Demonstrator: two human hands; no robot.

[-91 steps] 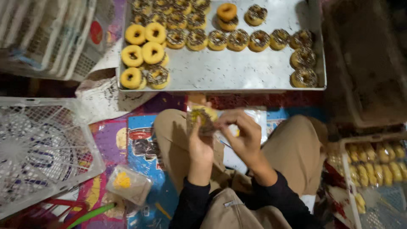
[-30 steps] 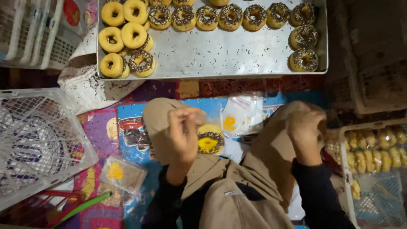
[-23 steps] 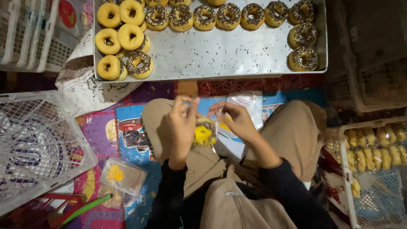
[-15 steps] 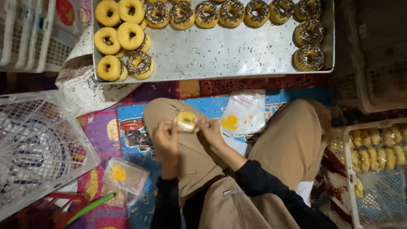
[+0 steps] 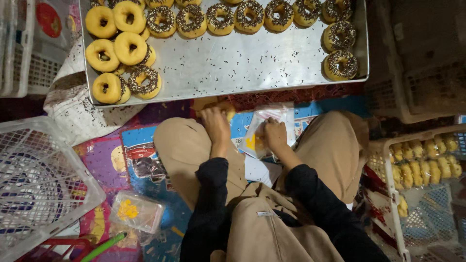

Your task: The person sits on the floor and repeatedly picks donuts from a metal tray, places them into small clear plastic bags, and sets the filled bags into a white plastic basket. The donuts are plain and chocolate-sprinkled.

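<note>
While the left hand (image 5: pixel 216 123) closes its fingers on a donut (image 5: pixel 226 108) just below the tray's (image 5: pixel 242 68) near edge, the right hand (image 5: pixel 274 136) pinches a clear bag (image 5: pixel 264 127) lying over the mat (image 5: pixel 145 160) between the knees. More donuts sit along the tray's far and left edges. Sprinkles could likely shake off onto the mat if the donut tilts, and the limp bag mouth may fold shut, smearing the topping against the plastic.
</note>
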